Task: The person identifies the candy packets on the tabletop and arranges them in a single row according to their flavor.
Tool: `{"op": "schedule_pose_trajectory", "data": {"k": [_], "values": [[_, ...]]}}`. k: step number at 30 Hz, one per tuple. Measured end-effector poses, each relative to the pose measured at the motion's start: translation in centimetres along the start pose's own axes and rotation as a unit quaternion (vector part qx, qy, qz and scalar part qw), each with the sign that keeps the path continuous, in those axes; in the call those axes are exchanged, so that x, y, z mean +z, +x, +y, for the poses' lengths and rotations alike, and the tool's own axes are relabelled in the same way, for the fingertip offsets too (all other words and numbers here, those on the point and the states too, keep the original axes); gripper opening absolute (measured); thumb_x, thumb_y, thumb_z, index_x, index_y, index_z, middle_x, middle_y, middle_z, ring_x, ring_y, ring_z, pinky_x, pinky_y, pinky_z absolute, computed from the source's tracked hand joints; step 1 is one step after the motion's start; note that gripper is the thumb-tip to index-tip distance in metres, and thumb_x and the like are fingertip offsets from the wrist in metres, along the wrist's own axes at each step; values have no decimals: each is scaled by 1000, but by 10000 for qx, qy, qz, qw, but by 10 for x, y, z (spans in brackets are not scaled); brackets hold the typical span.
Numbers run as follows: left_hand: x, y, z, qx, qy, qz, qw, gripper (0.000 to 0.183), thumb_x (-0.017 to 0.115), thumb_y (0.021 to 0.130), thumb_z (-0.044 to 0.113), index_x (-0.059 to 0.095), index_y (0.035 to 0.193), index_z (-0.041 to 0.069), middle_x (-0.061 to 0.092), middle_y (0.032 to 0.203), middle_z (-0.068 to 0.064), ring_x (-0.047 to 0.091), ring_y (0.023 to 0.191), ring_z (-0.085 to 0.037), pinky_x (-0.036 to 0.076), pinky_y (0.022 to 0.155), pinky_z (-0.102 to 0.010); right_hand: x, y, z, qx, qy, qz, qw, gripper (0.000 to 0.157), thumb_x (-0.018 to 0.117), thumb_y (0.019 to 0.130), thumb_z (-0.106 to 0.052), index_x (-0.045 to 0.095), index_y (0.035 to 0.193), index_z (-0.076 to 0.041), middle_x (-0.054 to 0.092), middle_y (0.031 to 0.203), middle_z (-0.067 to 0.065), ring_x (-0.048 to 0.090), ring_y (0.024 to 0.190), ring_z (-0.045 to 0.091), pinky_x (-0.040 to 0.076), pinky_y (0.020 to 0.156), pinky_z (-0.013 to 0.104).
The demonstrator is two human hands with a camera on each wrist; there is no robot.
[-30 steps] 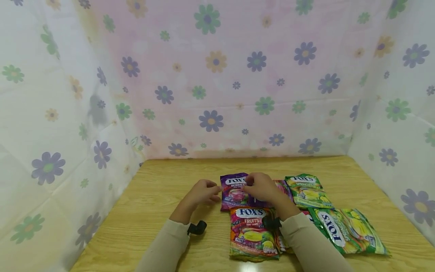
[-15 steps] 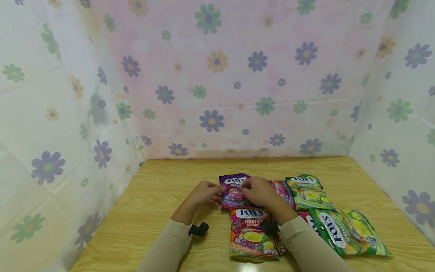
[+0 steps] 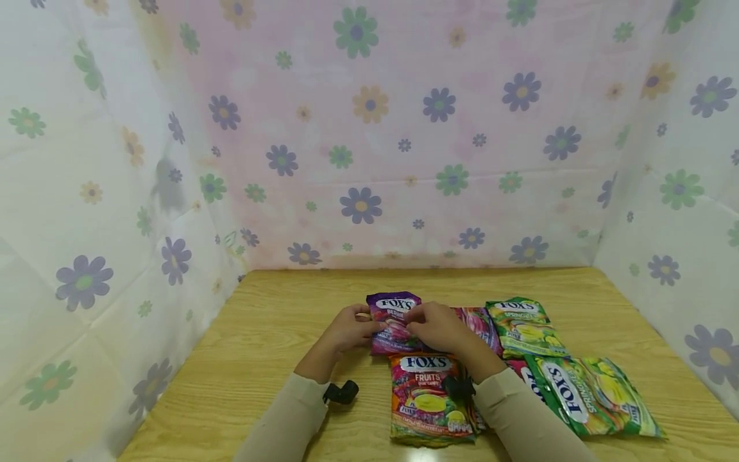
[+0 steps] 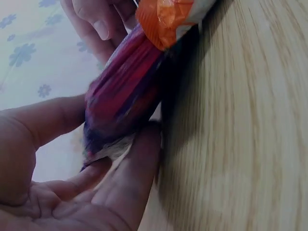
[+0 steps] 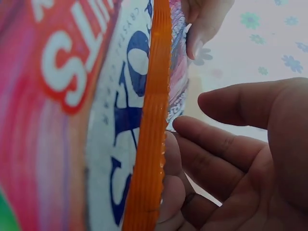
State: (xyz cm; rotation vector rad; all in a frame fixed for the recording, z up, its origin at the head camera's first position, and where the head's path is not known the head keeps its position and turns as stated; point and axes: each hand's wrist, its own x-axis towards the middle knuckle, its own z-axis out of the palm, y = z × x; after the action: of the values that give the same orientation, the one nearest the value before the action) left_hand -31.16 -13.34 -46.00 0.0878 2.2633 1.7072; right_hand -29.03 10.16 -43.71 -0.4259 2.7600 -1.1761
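Fingers [image 4: 130,185] of the left hand [image 3: 349,330] pinch the purple Berries bag [image 3: 394,321] by its left edge, just beyond the Fruits bag [image 3: 427,401], the right hand [image 3: 441,327] loose alongside, and we'd judge it light, soft and (slick film) slippery, best held by the sides.

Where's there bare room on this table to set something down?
Largest free patch: the wooden table left of the left hand. Another: the strip between the Fox's Berries packet and the floral backdrop. Crowded: centre to front right, around the right hand, Fox's Fruits packet and green Fox's packets.
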Motion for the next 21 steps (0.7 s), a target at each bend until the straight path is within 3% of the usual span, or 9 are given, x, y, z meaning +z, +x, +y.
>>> {"op": "schedule_pose_trajectory", "data": {"k": [5,9,16,21], "values": [[0,0,-2,145,-271,5,9995,65,80,92,24,48,146,6,68,131,-20,74,102,-27,63,88,-44,0,0,2,-34,155,44,9999,28,70,99,-27,74,125,-16,73,120,1,67,109,22,57,97,49],[-2,1,-2,242,-484,94,9985,62,80,91,17,50,144,6,70,129,-20,74,102,-26,63,88,-43,-3,1,4,112,224,270,9993,41,72,96,-27,67,133,-8,71,122,7,67,111,26,58,97,50],[-7,1,0,374,-989,74,9944,60,76,93,7,48,146,6,70,128,-20,74,100,-26,63,87,-43,-5,2,7,736,882,326,9928,60,74,95,-30,54,145,-1,67,127,17,71,86,21,64,77,39],[-10,1,0,315,-1254,149,9915,63,75,93,5,47,149,11,69,131,-20,75,99,-26,63,86,-43,-5,3,7,800,985,236,9916,65,74,95,-36,54,145,1,68,127,18,71,80,18,64,74,37]]}}
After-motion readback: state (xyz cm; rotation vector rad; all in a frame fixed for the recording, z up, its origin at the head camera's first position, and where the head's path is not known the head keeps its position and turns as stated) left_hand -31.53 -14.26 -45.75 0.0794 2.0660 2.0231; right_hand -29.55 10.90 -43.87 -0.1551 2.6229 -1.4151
